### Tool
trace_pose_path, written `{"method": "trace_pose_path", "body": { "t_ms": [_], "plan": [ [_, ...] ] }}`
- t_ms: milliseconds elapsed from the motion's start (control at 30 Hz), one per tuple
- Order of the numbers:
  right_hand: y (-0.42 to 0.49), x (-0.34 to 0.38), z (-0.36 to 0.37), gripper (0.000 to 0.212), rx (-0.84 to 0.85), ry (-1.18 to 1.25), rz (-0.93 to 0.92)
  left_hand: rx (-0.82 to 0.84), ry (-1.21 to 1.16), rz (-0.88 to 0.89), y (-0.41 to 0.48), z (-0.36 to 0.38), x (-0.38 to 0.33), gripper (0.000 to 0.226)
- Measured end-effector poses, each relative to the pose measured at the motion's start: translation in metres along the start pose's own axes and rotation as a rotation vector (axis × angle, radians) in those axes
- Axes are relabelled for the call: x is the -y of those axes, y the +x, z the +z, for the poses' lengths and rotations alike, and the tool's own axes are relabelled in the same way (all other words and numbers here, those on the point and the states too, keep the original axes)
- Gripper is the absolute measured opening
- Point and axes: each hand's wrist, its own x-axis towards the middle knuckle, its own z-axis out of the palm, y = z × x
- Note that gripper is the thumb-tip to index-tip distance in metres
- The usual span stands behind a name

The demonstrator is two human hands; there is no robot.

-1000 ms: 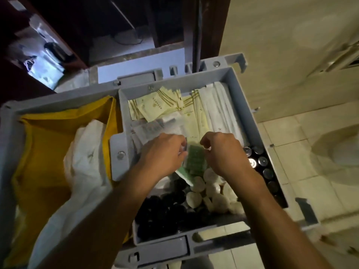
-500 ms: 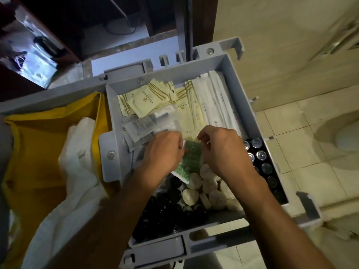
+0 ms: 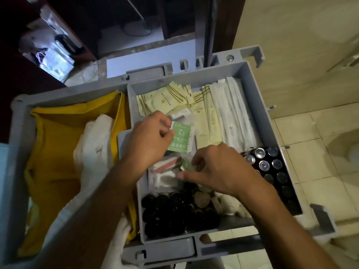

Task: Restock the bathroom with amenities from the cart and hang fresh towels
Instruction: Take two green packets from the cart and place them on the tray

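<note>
Between my hands (image 3: 149, 140) I see only flat sachets (image 3: 165, 102); the tray wall (image 3: 258, 105) hems my right hand (image 3: 219, 169), and black bottles (image 3: 171, 212) crowd beneath both wrists.

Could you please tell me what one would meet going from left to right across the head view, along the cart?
Yellow fabric bag → crumpled white towel → green striped sachet held by the left hand → long white paper-wrapped packets → dark bottles with silver caps.

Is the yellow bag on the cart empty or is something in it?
Not empty. White cloth lies bunched inside the yellow bag and spills over its near edge.
</note>
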Motion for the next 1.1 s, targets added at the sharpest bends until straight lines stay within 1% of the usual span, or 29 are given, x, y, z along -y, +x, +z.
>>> {"method": "trace_pose_path", "body": {
  "t_ms": [100, 233, 367, 433, 533, 600, 700, 767, 833, 867, 900, 933, 1033, 1100],
  "plan": [
    [0.003, 0.006, 0.009, 0.059, -0.01, -0.136, 0.003, 0.0, -0.022, -0.022, -0.006, -0.005, 0.005, 0.018],
    [0.002, 0.01, 0.011, 0.046, -0.042, -0.178, -0.031, 0.03, -0.119, -0.056, -0.013, -0.011, 0.01, 0.025],
    [0.003, 0.005, 0.012, 0.047, -0.06, -0.272, -0.027, 0.061, -0.277, -0.088, -0.021, -0.015, 0.01, 0.02],
    [0.004, 0.002, 0.014, 0.049, -0.05, -0.262, -0.014, 0.081, -0.333, -0.088, -0.025, -0.017, 0.008, 0.021],
    [0.008, 0.001, 0.015, 0.061, -0.031, -0.224, 0.001, 0.078, -0.357, -0.086, -0.028, -0.017, 0.01, 0.022],
    [0.012, 0.002, 0.015, 0.064, -0.002, -0.22, 0.005, 0.067, -0.353, -0.085, -0.029, -0.017, 0.011, 0.022],
    [0.017, 0.002, 0.017, 0.062, 0.02, -0.196, -0.046, 0.066, -0.323, -0.074, -0.033, -0.018, 0.009, 0.027],
    [0.02, -0.001, 0.016, 0.057, 0.028, -0.177, -0.078, 0.057, -0.327, -0.081, -0.035, -0.02, 0.008, 0.03],
    [0.022, -0.005, 0.012, 0.042, 0.059, -0.197, -0.074, 0.036, -0.337, -0.098, -0.037, -0.022, 0.009, 0.029],
    [0.022, -0.006, 0.01, 0.032, 0.069, -0.217, -0.058, 0.028, -0.342, -0.111, -0.037, -0.023, 0.009, 0.024],
    [0.023, -0.007, 0.007, 0.027, 0.062, -0.228, -0.039, 0.02, -0.35, -0.124, -0.039, -0.024, 0.008, 0.019],
    [0.023, -0.007, 0.003, 0.026, 0.042, -0.231, -0.024, 0.01, -0.365, -0.133, -0.039, -0.026, 0.007, 0.014],
    [0.023, -0.001, -0.015, 0.034, -0.049, -0.227, -0.033, -0.043, -0.435, -0.146, -0.043, -0.034, 0.003, 0.01],
    [0.021, 0.007, -0.03, 0.034, -0.125, -0.135, -0.08, -0.083, -0.477, -0.152, -0.048, -0.044, 0.001, 0.009]
  ]
}}
